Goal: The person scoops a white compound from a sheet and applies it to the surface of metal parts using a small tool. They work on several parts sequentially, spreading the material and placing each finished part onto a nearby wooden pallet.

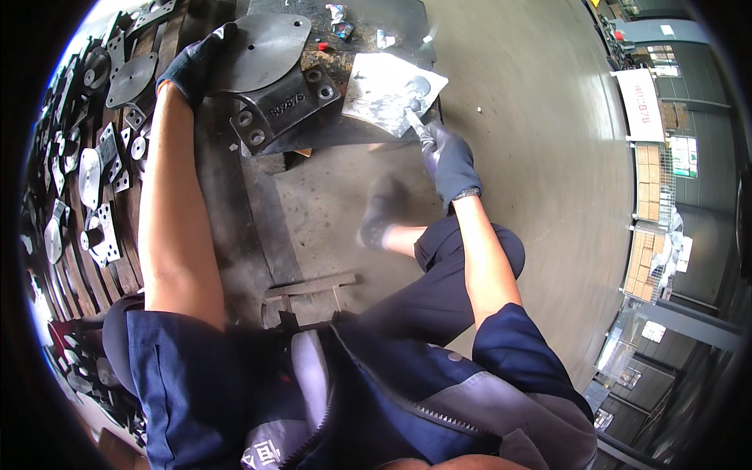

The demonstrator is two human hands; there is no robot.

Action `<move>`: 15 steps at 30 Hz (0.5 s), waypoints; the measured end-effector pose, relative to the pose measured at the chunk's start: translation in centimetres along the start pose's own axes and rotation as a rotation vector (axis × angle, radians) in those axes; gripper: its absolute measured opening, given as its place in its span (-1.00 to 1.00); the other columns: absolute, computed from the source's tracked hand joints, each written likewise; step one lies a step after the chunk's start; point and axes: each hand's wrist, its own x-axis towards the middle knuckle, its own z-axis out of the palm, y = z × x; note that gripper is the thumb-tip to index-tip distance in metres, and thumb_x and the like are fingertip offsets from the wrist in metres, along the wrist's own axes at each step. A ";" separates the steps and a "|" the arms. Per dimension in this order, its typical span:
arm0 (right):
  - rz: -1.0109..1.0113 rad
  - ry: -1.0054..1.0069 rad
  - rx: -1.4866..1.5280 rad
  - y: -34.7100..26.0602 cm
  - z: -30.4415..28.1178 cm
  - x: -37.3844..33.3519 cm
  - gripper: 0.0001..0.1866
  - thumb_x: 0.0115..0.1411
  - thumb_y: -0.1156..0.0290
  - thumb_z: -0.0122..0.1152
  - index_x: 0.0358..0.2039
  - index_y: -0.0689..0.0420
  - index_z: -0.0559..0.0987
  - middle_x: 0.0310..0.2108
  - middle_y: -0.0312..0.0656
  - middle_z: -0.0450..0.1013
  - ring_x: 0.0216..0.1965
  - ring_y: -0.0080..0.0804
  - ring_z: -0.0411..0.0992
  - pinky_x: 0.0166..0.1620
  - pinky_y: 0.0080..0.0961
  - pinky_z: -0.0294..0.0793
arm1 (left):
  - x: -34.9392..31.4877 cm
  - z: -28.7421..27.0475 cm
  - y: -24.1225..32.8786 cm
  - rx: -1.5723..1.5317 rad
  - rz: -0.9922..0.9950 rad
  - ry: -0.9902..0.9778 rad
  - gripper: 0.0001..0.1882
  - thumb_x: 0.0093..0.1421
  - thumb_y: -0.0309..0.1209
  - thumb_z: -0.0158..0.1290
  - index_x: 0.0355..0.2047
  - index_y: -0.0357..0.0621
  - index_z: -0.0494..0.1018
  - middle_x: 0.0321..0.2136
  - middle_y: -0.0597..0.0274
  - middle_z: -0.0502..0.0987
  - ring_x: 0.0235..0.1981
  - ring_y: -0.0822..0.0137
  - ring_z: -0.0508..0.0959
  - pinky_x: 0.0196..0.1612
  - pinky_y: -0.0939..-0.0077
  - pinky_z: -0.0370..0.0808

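At the bench's left side my left hand, in a dark work glove, is closed at the left edge of a dark grey metal mount. The mount has a rounded flat plate on top and a thick base with bolt holes. My right hand, also gloved, grips a slim, pale spatula. Its tip touches a white sheet smeared with grey paste, to the right of the mount. The spatula's handle is mostly hidden in my fingers.
Many metal mounts and plates crowd the slatted rack at left. Small wrappers and a red cap lie on the dark bench. A low wooden frame stands before me. Stacked boxes line the far right.
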 end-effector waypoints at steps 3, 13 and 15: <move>-0.047 -0.162 0.369 1.1 0.6 0.1 -0.78 0.26 0.44 0.09 -0.11 0.15 0.58 -0.24 -0.01 0.59 -0.20 -0.17 0.58 -0.14 -0.31 0.51 | 0.8 -1.5 -0.8 0.242 0.058 0.096 -0.37 0.25 0.18 0.10 -0.01 -0.14 0.62 -0.16 0.28 0.64 -0.14 0.42 0.53 0.06 0.49 0.40; -0.208 -0.374 0.941 -7.8 -2.1 -1.7 -0.71 0.30 0.57 0.02 0.01 0.19 0.53 -0.28 -0.25 0.51 -0.23 -0.44 0.52 -0.18 -0.51 0.49 | 0.0 0.6 0.3 0.298 0.148 0.016 -0.52 0.28 0.01 0.06 -0.03 -0.11 0.60 -0.14 0.23 0.63 -0.12 0.38 0.55 0.03 0.48 0.44; -0.403 -0.279 0.801 -9.6 -2.4 -0.8 -0.67 0.27 0.57 0.05 0.03 0.17 0.56 -0.31 -0.23 0.52 -0.29 -0.44 0.54 -0.22 -0.50 0.51 | 0.4 0.6 0.3 0.326 0.157 0.008 -0.54 0.27 -0.02 0.06 -0.03 -0.11 0.59 -0.13 0.22 0.63 -0.11 0.36 0.56 0.03 0.47 0.44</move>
